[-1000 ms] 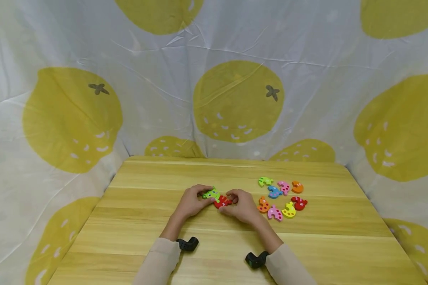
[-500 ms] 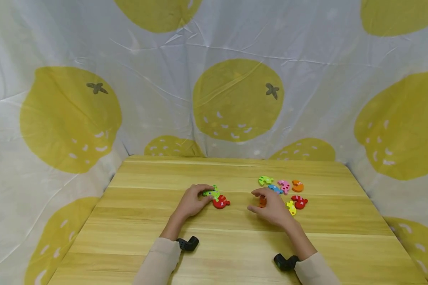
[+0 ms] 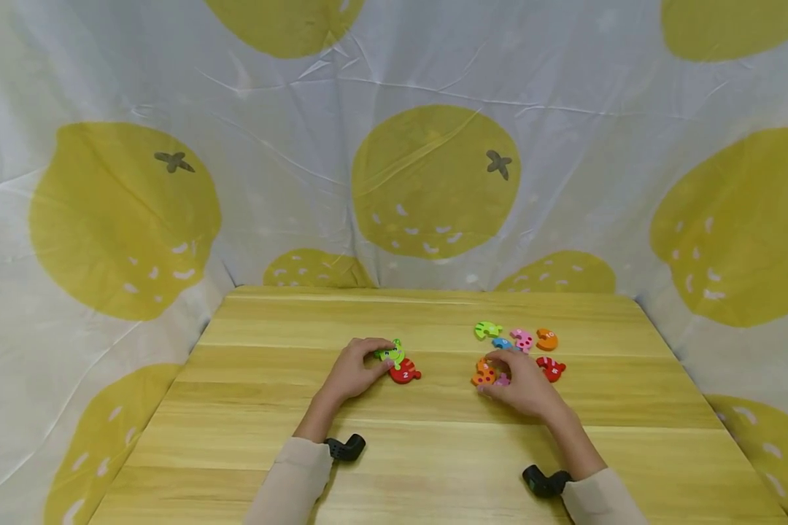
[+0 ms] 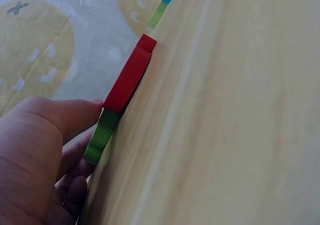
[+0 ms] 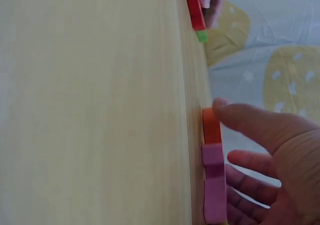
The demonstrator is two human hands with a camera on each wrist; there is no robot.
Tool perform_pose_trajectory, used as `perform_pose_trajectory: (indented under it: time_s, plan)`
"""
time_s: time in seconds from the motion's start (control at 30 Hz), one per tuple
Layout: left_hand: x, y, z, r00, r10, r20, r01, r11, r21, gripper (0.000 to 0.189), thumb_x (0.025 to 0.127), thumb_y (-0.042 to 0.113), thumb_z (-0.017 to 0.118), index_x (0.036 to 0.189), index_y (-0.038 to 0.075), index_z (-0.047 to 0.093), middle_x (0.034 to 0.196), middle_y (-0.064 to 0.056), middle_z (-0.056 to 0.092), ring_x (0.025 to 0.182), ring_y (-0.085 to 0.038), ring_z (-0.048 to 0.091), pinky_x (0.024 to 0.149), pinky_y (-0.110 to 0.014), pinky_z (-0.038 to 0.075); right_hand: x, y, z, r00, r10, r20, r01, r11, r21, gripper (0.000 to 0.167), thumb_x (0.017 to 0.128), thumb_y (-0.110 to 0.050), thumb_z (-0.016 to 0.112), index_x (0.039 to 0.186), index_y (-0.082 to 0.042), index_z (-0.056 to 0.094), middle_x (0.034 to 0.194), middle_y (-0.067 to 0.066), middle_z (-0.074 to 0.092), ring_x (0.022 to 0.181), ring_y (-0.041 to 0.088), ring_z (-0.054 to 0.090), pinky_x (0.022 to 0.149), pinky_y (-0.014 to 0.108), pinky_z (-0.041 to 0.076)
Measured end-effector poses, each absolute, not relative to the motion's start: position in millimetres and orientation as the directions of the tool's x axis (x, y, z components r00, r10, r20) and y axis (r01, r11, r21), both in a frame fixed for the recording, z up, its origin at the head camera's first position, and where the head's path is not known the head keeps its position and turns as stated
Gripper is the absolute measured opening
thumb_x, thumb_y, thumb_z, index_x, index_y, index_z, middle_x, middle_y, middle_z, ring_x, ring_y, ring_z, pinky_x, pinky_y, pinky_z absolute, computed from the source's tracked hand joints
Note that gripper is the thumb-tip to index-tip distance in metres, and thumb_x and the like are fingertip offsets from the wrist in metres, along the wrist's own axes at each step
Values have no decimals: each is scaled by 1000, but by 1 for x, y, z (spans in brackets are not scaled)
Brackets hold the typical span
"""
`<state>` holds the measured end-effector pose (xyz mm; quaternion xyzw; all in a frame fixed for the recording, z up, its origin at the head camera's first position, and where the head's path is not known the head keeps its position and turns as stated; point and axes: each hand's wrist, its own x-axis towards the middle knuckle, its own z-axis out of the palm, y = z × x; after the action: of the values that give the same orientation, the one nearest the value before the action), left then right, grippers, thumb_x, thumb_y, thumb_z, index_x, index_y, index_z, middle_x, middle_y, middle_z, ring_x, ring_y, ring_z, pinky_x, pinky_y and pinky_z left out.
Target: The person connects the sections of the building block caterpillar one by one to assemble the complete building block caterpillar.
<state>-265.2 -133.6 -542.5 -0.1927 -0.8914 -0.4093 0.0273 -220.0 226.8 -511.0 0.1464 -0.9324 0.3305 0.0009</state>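
In the head view my left hand point(image 3: 354, 373) pinches a green caterpillar-head puzzle piece point(image 3: 392, 353) between thumb and fingers. A red puzzle piece point(image 3: 405, 372) marked 2 lies against it, and the left wrist view shows the red point(image 4: 129, 77) and green point(image 4: 102, 135) edges meeting on the wood. My right hand point(image 3: 524, 383) arches over the loose pieces, thumb and fingers apart. Its thumb is at the orange piece point(image 3: 482, 374) marked 3, touching or just above it; I cannot tell which. A pink piece point(image 3: 502, 380) shows under the fingers; the yellow piece is hidden.
Beyond the right hand lie a light green piece point(image 3: 487, 330), a blue piece point(image 3: 502, 343), a pink spotted piece point(image 3: 522, 340), an orange piece point(image 3: 547, 339) marked 10 and a red striped piece point(image 3: 551, 369). A lemon-print cloth point(image 3: 427, 73) hangs behind the wooden table point(image 3: 289, 313).
My right hand has left the red piece marked 2 and moved right, over the loose pieces. The left hand has stayed on the green head piece.
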Motion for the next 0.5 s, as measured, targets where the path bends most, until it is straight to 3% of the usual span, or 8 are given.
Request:
perform_pose_trajectory:
  time_s: [0.13, 0.27, 0.4, 0.5]
  plan:
    - [-265, -131, -540, -917, 342, 207, 383, 601, 702, 40, 93, 36, 77, 128, 19, 73, 136, -4, 68, 125, -29, 58, 110, -52, 45, -224, 222, -513, -952, -287, 104, -288, 732, -618, 56, 83, -29, 87, 127, -1, 68, 113, 9, 69, 97, 20, 60, 87, 40, 53]
    - [-262, -128, -537, -922, 348, 173, 367, 632, 682, 69, 79, 56, 85, 136, 21, 69, 142, -4, 62, 134, -28, 52, 115, -51, 42, -228, 216, -517, -952, -285, 113, -292, 733, -614, 57, 82, -28, 88, 127, -2, 68, 110, 7, 68, 95, 17, 58, 84, 36, 52]
    - [-260, -127, -537, -923, 350, 158, 361, 649, 670, 82, 70, 58, 91, 138, 20, 66, 144, -5, 59, 136, -29, 49, 116, -51, 42, -231, 211, -521, -955, -278, 102, -278, 721, -635, 59, 80, -26, 89, 129, -2, 67, 118, 10, 69, 106, 22, 64, 94, 44, 55]
    - [-259, -128, -539, -923, 347, 168, 365, 644, 672, 80, 70, 56, 92, 137, 20, 67, 144, -4, 60, 136, -28, 50, 116, -51, 42, -231, 206, -520, -959, -269, 89, -260, 707, -658, 61, 81, -25, 89, 133, -1, 65, 121, 12, 70, 111, 27, 66, 99, 47, 55]
